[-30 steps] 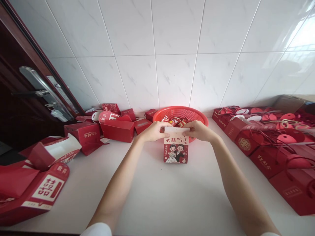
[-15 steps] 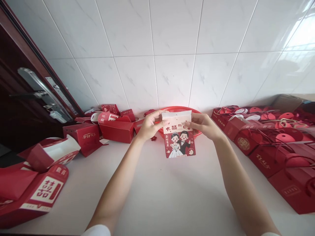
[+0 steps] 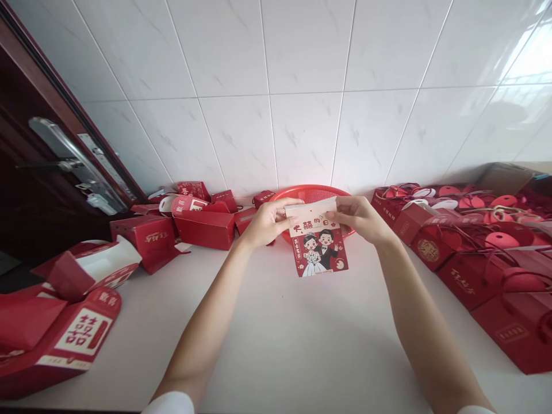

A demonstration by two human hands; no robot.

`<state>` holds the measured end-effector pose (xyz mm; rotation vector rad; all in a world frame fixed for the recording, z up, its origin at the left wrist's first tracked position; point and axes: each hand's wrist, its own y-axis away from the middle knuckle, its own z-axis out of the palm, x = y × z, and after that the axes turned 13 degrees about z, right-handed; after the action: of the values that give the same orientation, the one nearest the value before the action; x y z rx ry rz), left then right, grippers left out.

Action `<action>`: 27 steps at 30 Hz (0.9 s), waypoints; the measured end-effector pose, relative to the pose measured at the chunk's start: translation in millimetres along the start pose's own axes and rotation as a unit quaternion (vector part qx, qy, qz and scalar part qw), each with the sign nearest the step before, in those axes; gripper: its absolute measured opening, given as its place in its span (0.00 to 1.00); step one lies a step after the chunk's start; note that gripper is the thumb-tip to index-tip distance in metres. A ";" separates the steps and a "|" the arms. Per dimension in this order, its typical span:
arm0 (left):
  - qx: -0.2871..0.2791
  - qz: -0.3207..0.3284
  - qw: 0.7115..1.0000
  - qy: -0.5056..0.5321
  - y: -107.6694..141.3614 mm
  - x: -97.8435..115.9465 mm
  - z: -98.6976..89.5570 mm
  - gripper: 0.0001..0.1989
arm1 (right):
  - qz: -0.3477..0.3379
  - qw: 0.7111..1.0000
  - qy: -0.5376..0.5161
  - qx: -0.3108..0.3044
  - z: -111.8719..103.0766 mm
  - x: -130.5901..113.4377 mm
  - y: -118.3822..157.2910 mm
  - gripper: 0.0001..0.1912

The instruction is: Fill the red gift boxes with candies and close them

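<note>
A flat red-and-cream paper gift box (image 3: 321, 253), printed with a cartoon bride and groom, hangs upright between my two hands above the table. My left hand (image 3: 271, 221) pinches its upper left edge, thumb on the printed front and fingers behind. On the opposite upper edge, my right hand (image 3: 360, 218) grips it in the same way. Its cream top flap looks folded over. Right behind the box and my hands stands a red plastic basket (image 3: 313, 191), its front partly covered by them.
Several red boxes (image 3: 204, 230) lie at the left and back, one with a white double-happiness panel (image 3: 80, 330). Rows of red gift boxes with cord handles (image 3: 459, 282) line the right. A white table (image 3: 297, 345) meets a tiled wall (image 3: 306, 138); a dark door (image 3: 38, 190) is at left.
The box has shifted slightly right and tilted a little. Its top flap, which stood up before, now looks lower and folded. Both hands keep their grip.
</note>
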<state>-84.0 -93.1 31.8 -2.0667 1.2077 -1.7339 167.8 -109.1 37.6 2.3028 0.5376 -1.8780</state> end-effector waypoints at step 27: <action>-0.032 0.014 0.999 -0.039 2.6 9.2 4.8 0.15 | 0.029 0.999 0.017 -0.007 0.1 -1.5 -0.5 0.27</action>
<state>-81.0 -102.6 35.5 -2.1210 1.2789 -1.6080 167.3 -108.9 39.1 2.3198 0.4808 -1.8064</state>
